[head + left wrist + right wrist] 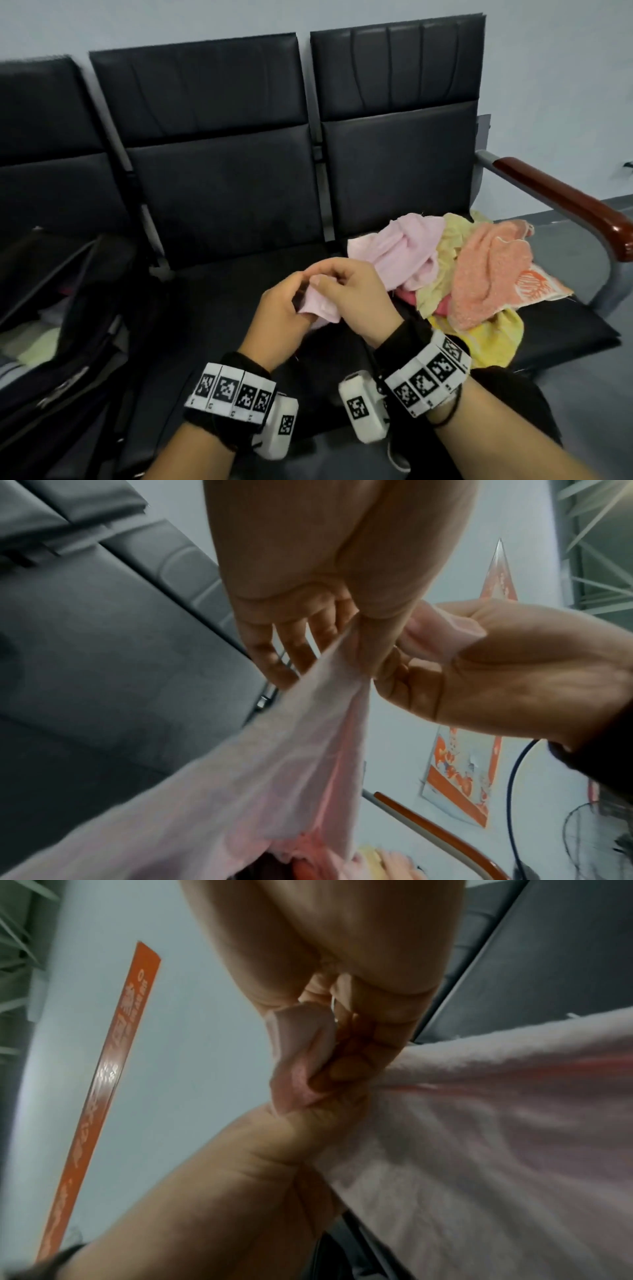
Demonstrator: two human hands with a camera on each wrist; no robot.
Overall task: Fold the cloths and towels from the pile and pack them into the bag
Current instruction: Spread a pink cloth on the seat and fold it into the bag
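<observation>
Both the left hand (279, 308) and right hand (356, 298) pinch one corner of the pale pink cloth (320, 303), which trails right toward the pile (479, 267).

— Is any writing legible?

— Not really. The orange strip (103, 1074) on the wall carries pale characters, too blurred to make out.

— And the wrist bands (233, 394)?

— Only black-and-white square code patterns, no letters or numbers. The orange poster (462, 772) bears marks as well, equally unreadable.
</observation>
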